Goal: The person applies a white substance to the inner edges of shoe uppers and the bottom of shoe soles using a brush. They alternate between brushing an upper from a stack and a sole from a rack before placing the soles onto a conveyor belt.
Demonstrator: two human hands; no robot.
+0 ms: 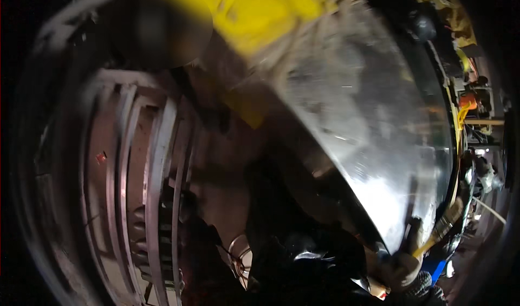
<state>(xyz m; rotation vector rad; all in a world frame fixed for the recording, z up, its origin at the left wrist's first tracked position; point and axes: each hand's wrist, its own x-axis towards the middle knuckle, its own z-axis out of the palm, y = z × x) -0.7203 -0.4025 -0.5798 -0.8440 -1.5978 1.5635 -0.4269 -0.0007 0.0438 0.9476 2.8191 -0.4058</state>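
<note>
**Brush held at the edge of a large metal shell**

Right hand [403, 271]: gloved, lower right, fingers curled tight around the yellow handle of a paintbrush [441, 229]. Bristles point up and right, touching or just beside the lower rim of the curved shiny metal shell [374, 116]. Left hand: not visible. Ribbed metal rings [146, 187] stand left of the shell. Yellow covering [254, 8] lies along the top.

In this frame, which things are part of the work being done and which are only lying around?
In use:
right hand, gloved
paintbrush it grips
shiny metal surface the bristles meet

Just around:
ribbed metal rings
yellow cloth
cluttered gear at the far right

Left hand: not visible.
</note>
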